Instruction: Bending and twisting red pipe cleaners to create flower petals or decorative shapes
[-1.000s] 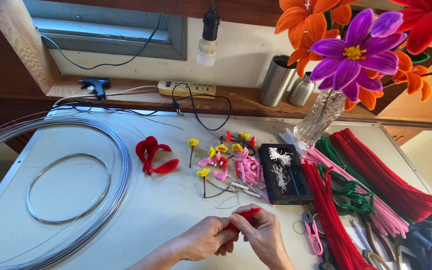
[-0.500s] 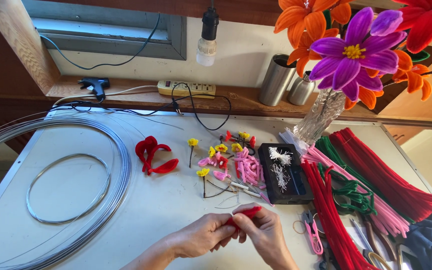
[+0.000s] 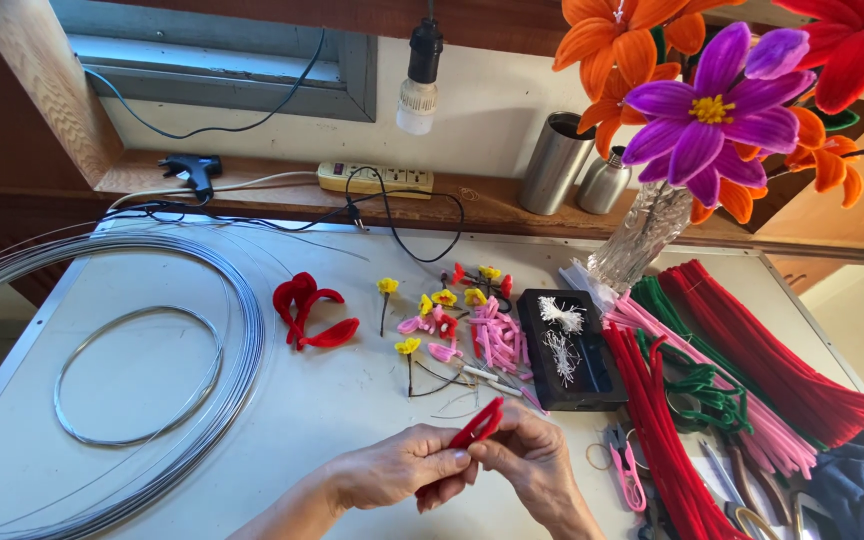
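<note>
Both of my hands meet at the near edge of the white table (image 3: 352, 400). My left hand (image 3: 402, 468) and my right hand (image 3: 532, 462) pinch the same red pipe cleaner (image 3: 479, 425), bent into a narrow loop that sticks up between the fingertips. Just beyond them lie small yellow and pink pipe-cleaner flower parts (image 3: 452, 320) and thin wire stems. A finished set of red petals (image 3: 307, 310) rests further left.
Coils of silver wire (image 3: 132, 380) fill the left side. A black tray (image 3: 577, 350) with white stamens, bundles of red, pink and green pipe cleaners (image 3: 732, 390), pink snips (image 3: 624, 465), and a glass vase (image 3: 642, 235) of big flowers stand to the right.
My hands have stayed in place, working the red pipe cleaner; the loop now sticks up a little more between the fingers.
</note>
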